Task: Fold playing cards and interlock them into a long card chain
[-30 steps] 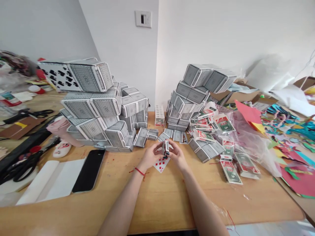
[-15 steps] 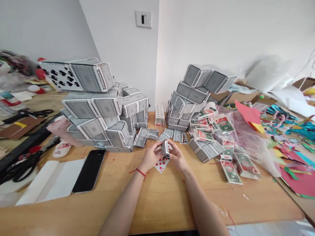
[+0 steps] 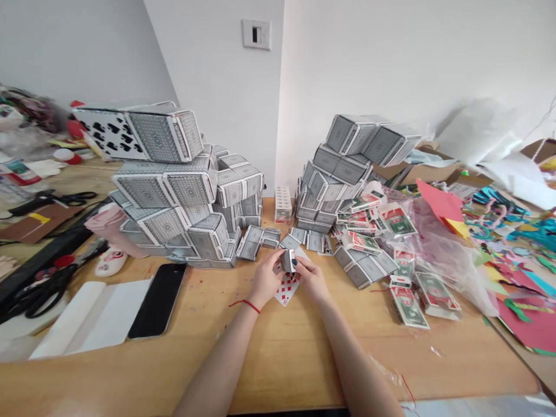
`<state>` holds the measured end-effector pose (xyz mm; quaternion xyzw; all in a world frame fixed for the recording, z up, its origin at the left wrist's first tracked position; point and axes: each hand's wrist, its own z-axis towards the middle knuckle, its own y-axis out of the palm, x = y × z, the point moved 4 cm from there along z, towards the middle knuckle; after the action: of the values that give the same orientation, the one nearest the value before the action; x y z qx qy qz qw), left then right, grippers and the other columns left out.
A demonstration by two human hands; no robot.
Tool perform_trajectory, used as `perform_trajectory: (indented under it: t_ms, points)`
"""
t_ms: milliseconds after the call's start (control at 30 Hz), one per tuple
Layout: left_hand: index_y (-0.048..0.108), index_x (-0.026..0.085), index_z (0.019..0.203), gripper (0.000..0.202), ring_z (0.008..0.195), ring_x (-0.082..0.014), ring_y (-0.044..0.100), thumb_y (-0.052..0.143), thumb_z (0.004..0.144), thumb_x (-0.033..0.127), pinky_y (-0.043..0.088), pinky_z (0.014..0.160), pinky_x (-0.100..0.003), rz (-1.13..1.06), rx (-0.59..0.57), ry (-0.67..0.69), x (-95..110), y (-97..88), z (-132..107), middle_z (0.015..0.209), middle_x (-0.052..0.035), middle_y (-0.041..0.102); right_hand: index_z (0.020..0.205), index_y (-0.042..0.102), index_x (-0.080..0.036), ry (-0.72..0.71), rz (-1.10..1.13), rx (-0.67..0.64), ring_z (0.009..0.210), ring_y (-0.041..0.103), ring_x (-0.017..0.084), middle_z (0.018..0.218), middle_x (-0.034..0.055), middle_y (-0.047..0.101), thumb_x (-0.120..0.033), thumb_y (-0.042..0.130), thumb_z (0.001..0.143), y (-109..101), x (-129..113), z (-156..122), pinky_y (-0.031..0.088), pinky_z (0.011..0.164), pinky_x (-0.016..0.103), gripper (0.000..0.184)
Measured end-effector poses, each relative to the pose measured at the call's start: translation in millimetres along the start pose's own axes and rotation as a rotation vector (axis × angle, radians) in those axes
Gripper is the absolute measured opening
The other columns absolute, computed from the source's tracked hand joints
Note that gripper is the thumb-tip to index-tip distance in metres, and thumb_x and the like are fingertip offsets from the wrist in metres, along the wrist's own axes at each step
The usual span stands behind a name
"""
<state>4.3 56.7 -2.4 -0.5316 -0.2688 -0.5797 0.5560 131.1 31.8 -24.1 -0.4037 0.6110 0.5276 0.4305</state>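
Between my two hands is a folded playing card (image 3: 287, 260), grey-backed with white edges. My left hand (image 3: 267, 274) grips its left side, fingers closed. From the right, my right hand (image 3: 311, 278) pinches its edge between thumb and fingers. Just beneath lies a red diamonds playing card (image 3: 286, 289), face up on the table and partly covered by the hands. Beyond my fingers are small folded card pieces, a grey-backed one (image 3: 251, 243) at left and a flatter one (image 3: 317, 240) at right.
Stacked boxes of folded cards (image 3: 174, 185) rise on the left, with another stack (image 3: 343, 168) on the right. A black phone (image 3: 157, 301) lies left of my arms. Red-and-green card packets (image 3: 408, 304), a clear box (image 3: 282, 205) and scissors (image 3: 47, 298) are also on the table (image 3: 286, 359).
The folded card has turned between my hands, showing more of its grey back. My right fingers have shifted inward along its right edge. The view has moved slightly.
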Motion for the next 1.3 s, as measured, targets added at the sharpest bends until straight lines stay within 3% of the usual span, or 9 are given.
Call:
perform_trajectory:
  t_ms: [233, 433, 700, 800, 867, 1000, 1300]
  points:
    - [0.046, 0.022, 0.115, 0.059, 0.110, -0.0185, 0.049, 0.049, 0.061, -0.003, 0.043, 0.091, -0.035, 0.044, 0.014, 0.021, -4, 0.5, -1, 0.119, -0.0061, 0.051, 0.088, 0.067, -0.018, 0.008, 0.013, -0.016, 0.065, 0.054, 0.016, 0.085, 0.0048, 0.064, -0.040, 0.062, 0.066, -2, -2, -1, 0.041, 0.055, 0.026, 0.031]
    - [0.047, 0.023, 0.114, 0.059, 0.113, -0.0200, 0.046, 0.051, 0.061, -0.002, 0.039, 0.096, -0.038, 0.208, 0.038, 0.050, -5, 0.0, -2, 0.118, -0.0057, 0.052, 0.071, 0.066, -0.015, -0.098, -0.264, 0.124, 0.054, 0.050, 0.013, 0.062, 0.0016, 0.061, -0.043, 0.057, 0.069, -4, -7, -2, 0.039, 0.052, 0.023, 0.029]
    - [0.047, 0.022, 0.115, 0.057, 0.112, -0.0194, 0.046, 0.052, 0.062, 0.001, 0.038, 0.097, -0.038, 0.332, 0.039, 0.112, 3, 1.0, -3, 0.117, -0.0056, 0.053, 0.067, 0.060, -0.015, -0.243, -0.494, 0.279, 0.057, 0.052, 0.014, 0.063, 0.0027, 0.059, -0.037, 0.052, 0.074, -2, -10, -7, 0.042, 0.055, 0.024, 0.025]
    - [0.048, 0.022, 0.114, 0.056, 0.112, -0.0201, 0.047, 0.051, 0.063, 0.001, 0.039, 0.096, -0.039, 0.342, 0.054, 0.108, 3, 0.4, -2, 0.117, -0.0059, 0.053, 0.074, 0.063, -0.015, -0.254, -0.528, 0.251, 0.050, 0.050, 0.013, 0.058, 0.0015, 0.057, -0.036, 0.047, 0.077, -1, -10, -8, 0.042, 0.051, 0.024, 0.027]
    - [0.048, 0.022, 0.114, 0.054, 0.112, -0.0207, 0.047, 0.050, 0.064, 0.003, 0.039, 0.096, -0.040, 0.348, 0.069, 0.112, 2, -0.4, -2, 0.117, -0.0065, 0.053, 0.090, 0.063, -0.015, -0.251, -0.530, 0.186, 0.047, 0.050, 0.012, 0.058, 0.0007, 0.057, -0.036, 0.044, 0.078, 2, -9, -8, 0.043, 0.050, 0.024, 0.030]
    - [0.047, 0.021, 0.116, 0.051, 0.112, -0.0202, 0.046, 0.050, 0.067, 0.006, 0.039, 0.097, -0.039, 0.375, 0.078, 0.134, 1, -1.1, -2, 0.118, -0.0073, 0.052, 0.116, 0.052, -0.018, -0.291, -0.636, 0.096, 0.049, 0.053, 0.013, 0.064, 0.0006, 0.061, -0.033, 0.046, 0.078, 8, -8, -11, 0.045, 0.052, 0.024, 0.041]
    - [0.049, 0.021, 0.114, 0.048, 0.109, -0.0199, 0.049, 0.049, 0.069, 0.007, 0.042, 0.094, -0.037, 0.398, 0.102, 0.179, 0, -0.1, -4, 0.117, -0.0070, 0.053, 0.116, 0.053, -0.020, -0.424, -0.883, 0.102, 0.059, 0.059, 0.016, 0.074, 0.0051, 0.066, -0.027, 0.039, 0.082, 8, -8, -15, 0.047, 0.059, 0.026, 0.038]
